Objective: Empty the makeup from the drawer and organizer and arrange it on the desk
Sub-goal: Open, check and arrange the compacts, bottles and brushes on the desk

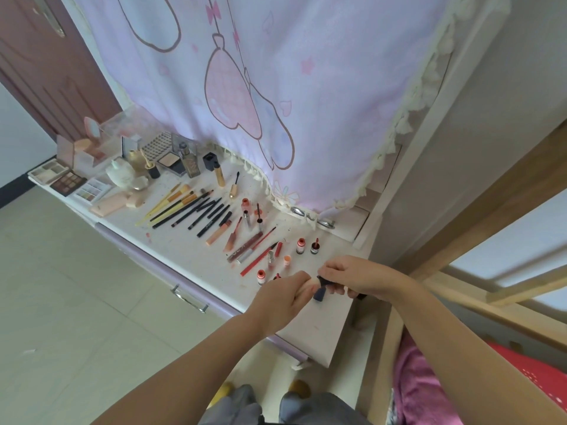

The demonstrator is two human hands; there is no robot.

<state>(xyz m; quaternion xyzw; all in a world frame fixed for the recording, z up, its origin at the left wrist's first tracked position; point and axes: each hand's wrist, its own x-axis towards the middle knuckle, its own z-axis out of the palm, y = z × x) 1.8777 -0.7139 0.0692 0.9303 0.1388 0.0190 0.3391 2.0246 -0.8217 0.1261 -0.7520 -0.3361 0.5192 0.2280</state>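
— While both hands work at the near end of the tabletop (pixel 190 253), how far along is the job?

— Well along, by the look of it. Palettes (pixel 69 181), brushes (pixel 171 204), pencils (pixel 211 214) and small red bottles (pixel 301 246) already lie in rows.

— And the fingers?

— The left hand (pixel 283 297) clenches a pale tube-like item (pixel 310 285); the right hand (pixel 352 279) grips its dark cap (pixel 322 288). Only this piece seems left to place; the drawer (pixel 184 289) below appears shut.
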